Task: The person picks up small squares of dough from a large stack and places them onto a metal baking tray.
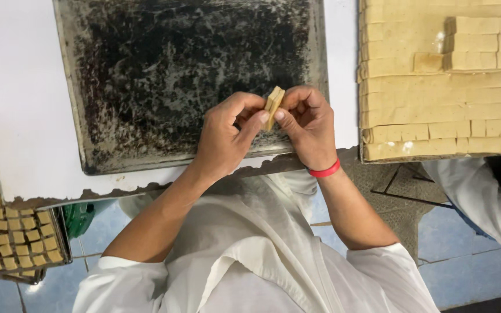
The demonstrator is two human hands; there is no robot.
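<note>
Both hands met over near edge of the dark, scorched rectangular metal baking tray on the white tabletop. Left hand & right hand, red band on its wrist, pinched a small stack of tan dough slices between thumbs & fingertips, stack held upright just above tray's near rim. Right of tray: big slab of tan cut dough strips, few loose blocks on top. Left of tray & lower: wire rack of small tan dough squares. Another person's white sleeve below the slab, far right of tray.
</note>
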